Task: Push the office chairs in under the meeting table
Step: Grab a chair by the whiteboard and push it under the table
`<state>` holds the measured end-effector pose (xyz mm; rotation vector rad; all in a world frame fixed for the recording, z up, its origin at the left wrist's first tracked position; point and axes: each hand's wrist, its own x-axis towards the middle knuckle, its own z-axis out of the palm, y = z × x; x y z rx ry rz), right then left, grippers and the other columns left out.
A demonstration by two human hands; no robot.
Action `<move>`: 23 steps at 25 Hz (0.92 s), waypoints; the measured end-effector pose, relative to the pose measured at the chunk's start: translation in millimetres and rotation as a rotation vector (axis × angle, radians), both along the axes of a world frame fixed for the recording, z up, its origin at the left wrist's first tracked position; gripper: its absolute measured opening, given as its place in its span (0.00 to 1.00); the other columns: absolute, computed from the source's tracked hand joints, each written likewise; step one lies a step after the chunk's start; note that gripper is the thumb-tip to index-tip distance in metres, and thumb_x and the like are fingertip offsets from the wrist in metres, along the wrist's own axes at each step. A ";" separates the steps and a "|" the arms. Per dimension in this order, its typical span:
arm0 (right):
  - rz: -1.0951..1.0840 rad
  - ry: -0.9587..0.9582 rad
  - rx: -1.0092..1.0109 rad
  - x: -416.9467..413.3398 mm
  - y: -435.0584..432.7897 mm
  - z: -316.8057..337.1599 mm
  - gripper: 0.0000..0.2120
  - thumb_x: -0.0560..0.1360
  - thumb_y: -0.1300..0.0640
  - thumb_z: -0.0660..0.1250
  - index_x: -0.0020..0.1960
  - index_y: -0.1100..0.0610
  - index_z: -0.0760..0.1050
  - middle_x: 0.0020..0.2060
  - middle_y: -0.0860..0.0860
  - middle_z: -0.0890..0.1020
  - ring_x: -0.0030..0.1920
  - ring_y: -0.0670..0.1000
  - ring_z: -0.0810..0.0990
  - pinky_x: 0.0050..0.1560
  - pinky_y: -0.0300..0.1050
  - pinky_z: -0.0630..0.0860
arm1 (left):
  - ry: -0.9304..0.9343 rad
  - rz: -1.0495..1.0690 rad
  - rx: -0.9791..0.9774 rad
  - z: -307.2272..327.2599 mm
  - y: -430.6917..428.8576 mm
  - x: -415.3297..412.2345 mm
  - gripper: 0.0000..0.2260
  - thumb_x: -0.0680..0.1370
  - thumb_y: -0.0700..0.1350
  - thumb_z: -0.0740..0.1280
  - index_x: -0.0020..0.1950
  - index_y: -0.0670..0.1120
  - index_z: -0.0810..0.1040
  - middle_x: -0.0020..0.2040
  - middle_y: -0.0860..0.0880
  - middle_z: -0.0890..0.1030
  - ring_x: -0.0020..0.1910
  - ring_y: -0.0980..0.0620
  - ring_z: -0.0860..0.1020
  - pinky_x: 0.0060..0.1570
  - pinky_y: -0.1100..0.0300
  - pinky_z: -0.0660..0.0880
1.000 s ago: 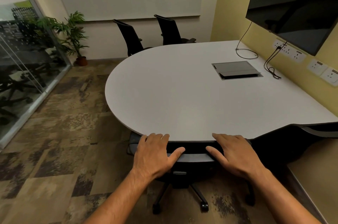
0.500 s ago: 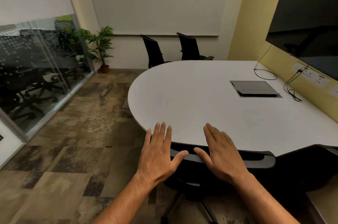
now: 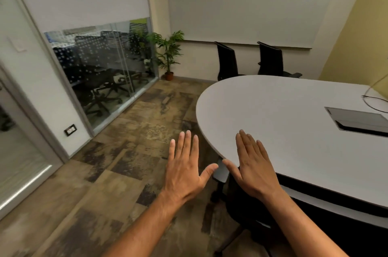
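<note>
The white rounded meeting table (image 3: 294, 131) fills the right half of the view. A black office chair (image 3: 310, 200) with a grey top edge is tucked under its near edge, below my right arm. My left hand (image 3: 186, 170) hovers flat and open over the floor, left of the table. My right hand (image 3: 254, 164) is open too, fingers spread, over the table's near rim; neither hand touches the chair. Two more black chairs (image 3: 227, 61) (image 3: 270, 59) stand at the table's far side by the back wall.
A glass partition (image 3: 109, 72) and a door frame line the left side. A potted plant (image 3: 168, 55) stands in the far corner. A cable box (image 3: 357, 120) and a cable (image 3: 375, 99) sit on the table. Patterned carpet (image 3: 130, 151) stretches to the left.
Both hands have lifted off the chair's back and spread open. The view has turned left and risen, so the table has shifted right and the glass wall has come into view.
</note>
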<state>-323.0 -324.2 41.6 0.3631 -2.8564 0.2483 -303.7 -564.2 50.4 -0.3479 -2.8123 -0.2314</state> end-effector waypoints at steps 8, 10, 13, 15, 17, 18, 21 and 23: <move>0.131 0.004 -0.082 -100.1 -115.5 -18.9 0.44 0.82 0.24 0.36 0.87 0.51 0.37 0.86 0.50 0.36 0.84 0.52 0.32 0.83 0.53 0.32 | 0.003 0.164 -0.016 -24.9 -96.7 -52.2 0.47 0.81 0.77 0.39 0.88 0.43 0.41 0.88 0.40 0.41 0.87 0.43 0.35 0.85 0.41 0.36; 0.152 -0.001 -0.122 -130.6 -145.3 -27.2 0.43 0.82 0.25 0.36 0.87 0.52 0.36 0.86 0.51 0.36 0.84 0.51 0.32 0.84 0.56 0.35 | 0.016 0.193 -0.024 -31.6 -119.0 -77.8 0.46 0.82 0.76 0.40 0.88 0.43 0.42 0.88 0.39 0.42 0.87 0.43 0.36 0.86 0.39 0.39; 0.180 -0.010 -0.175 -186.4 -187.1 -37.0 0.42 0.84 0.26 0.38 0.87 0.53 0.38 0.86 0.51 0.36 0.85 0.52 0.33 0.84 0.55 0.36 | 0.028 0.231 -0.022 -36.6 -154.5 -134.8 0.46 0.83 0.76 0.41 0.88 0.43 0.43 0.88 0.39 0.43 0.87 0.43 0.37 0.86 0.38 0.42; 0.191 -0.006 -0.180 -231.1 -208.6 -42.4 0.42 0.84 0.27 0.38 0.87 0.54 0.39 0.86 0.51 0.37 0.85 0.52 0.34 0.84 0.55 0.35 | 0.031 0.257 -0.021 -37.0 -175.5 -181.7 0.46 0.83 0.76 0.40 0.88 0.42 0.45 0.88 0.38 0.44 0.87 0.42 0.38 0.86 0.38 0.42; 0.172 -0.024 -0.199 -278.1 -224.2 -47.3 0.41 0.84 0.27 0.38 0.87 0.53 0.39 0.86 0.51 0.36 0.85 0.51 0.33 0.85 0.56 0.37 | 0.010 0.276 -0.023 -36.6 -192.4 -230.0 0.46 0.82 0.76 0.39 0.88 0.42 0.45 0.88 0.38 0.43 0.87 0.42 0.38 0.86 0.38 0.41; 0.160 -0.040 -0.213 -304.3 -230.2 -50.0 0.41 0.84 0.27 0.38 0.87 0.52 0.38 0.86 0.50 0.36 0.84 0.51 0.32 0.85 0.57 0.37 | 0.001 0.280 -0.023 -36.9 -200.3 -256.6 0.46 0.82 0.76 0.39 0.88 0.42 0.45 0.88 0.38 0.44 0.87 0.42 0.38 0.86 0.38 0.42; 0.158 -0.031 -0.207 -371.5 -239.3 -56.4 0.41 0.84 0.27 0.39 0.87 0.50 0.37 0.85 0.49 0.34 0.84 0.50 0.31 0.85 0.56 0.37 | 0.011 0.275 -0.046 -35.4 -220.6 -326.6 0.46 0.83 0.76 0.39 0.88 0.42 0.45 0.88 0.38 0.44 0.87 0.42 0.39 0.86 0.38 0.42; 0.144 -0.023 -0.193 -414.1 -243.4 -60.0 0.40 0.85 0.27 0.40 0.87 0.51 0.37 0.86 0.48 0.35 0.84 0.50 0.31 0.84 0.56 0.37 | 0.005 0.269 -0.046 -34.9 -231.9 -370.4 0.45 0.83 0.75 0.40 0.88 0.42 0.45 0.88 0.39 0.44 0.87 0.42 0.39 0.86 0.38 0.43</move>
